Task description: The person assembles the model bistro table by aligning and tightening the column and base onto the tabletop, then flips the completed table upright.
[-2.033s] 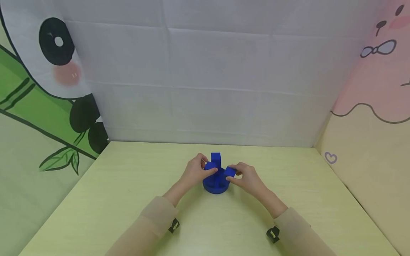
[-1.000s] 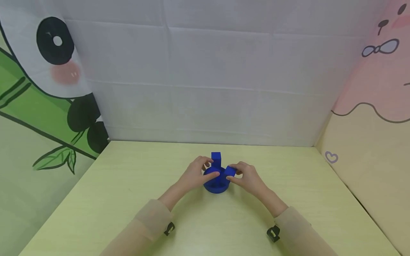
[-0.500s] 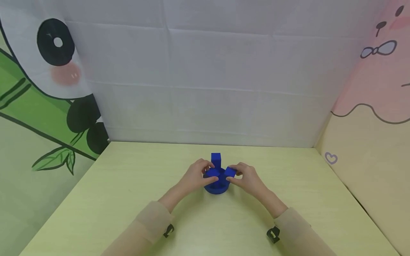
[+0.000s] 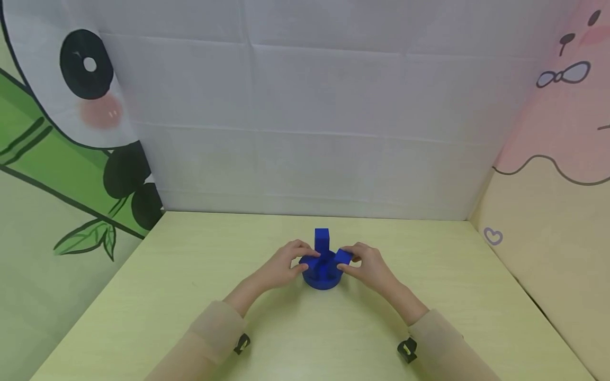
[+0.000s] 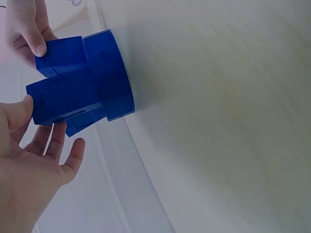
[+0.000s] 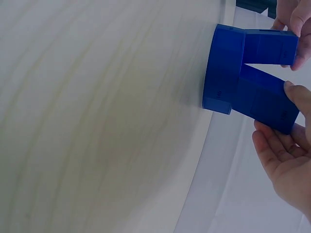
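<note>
A round blue base point(image 4: 322, 284) with raised blocks stands on the table in the head view, like a three-jaw chuck. My left hand point(image 4: 282, 269) pinches the left blue block point(image 5: 63, 97) between thumb and fingers, at the block's outer end. On the other side, my right hand point(image 4: 368, 267) grips the right blue block point(image 4: 342, 256) in the same manner. The rear blue block point(image 4: 322, 239) stands upright, touched by neither hand. Both wrist views show the held blocks reaching down to the base; how they sit inside it is hidden.
The pale yellow table point(image 4: 410, 296) spreads around the base. Behind it hangs a white cloth wall point(image 4: 305, 132). Printed cartoon panels flank the table, a green one point(image 4: 57, 159) at left and a pink and cream one point(image 4: 548, 211) at right.
My left hand has shifted down and left. The left block, earlier tilted higher and nearer the middle, now sits lower and further out to the left. My right hand has barely moved.
</note>
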`<state>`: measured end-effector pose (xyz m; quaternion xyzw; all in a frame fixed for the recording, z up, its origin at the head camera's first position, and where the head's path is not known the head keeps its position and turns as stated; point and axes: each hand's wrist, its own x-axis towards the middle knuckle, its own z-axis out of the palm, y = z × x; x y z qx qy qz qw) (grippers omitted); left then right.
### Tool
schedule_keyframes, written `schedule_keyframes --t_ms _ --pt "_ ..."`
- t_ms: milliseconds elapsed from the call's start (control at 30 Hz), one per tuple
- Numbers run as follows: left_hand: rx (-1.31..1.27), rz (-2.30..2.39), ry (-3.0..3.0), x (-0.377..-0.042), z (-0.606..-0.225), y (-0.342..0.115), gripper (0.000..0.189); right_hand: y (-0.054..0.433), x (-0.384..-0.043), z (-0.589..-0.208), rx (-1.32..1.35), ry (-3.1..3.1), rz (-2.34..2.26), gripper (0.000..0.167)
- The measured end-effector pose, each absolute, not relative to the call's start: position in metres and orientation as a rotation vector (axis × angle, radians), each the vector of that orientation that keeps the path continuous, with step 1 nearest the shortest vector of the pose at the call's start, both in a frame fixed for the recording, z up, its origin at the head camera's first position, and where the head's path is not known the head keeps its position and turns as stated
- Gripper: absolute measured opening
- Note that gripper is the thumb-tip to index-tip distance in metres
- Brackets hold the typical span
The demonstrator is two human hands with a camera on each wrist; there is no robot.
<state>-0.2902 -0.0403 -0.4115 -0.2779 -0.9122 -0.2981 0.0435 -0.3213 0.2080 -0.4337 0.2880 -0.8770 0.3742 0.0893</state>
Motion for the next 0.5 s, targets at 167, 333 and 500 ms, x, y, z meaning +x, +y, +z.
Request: schedule_keyframes --t_ms 167,333,500 --pt "-0.742 -0.960 -2.743 -0.283 -0.411 -0.041 0.038 0.204 -0.312 -0.434 0.825 -2.618 1.127 0.039" --pt "-0.448 -1.046 -2.786 -0.273 -0.412 -0.037 0.065 0.200 -0.303 -0.434 0.795 -2.632 1.115 0.039" --pt "-0.370 -1.096 -2.843 -0.266 -0.413 -0.036 0.062 0.197 -0.294 -0.435 0.775 -2.634 1.116 0.039"
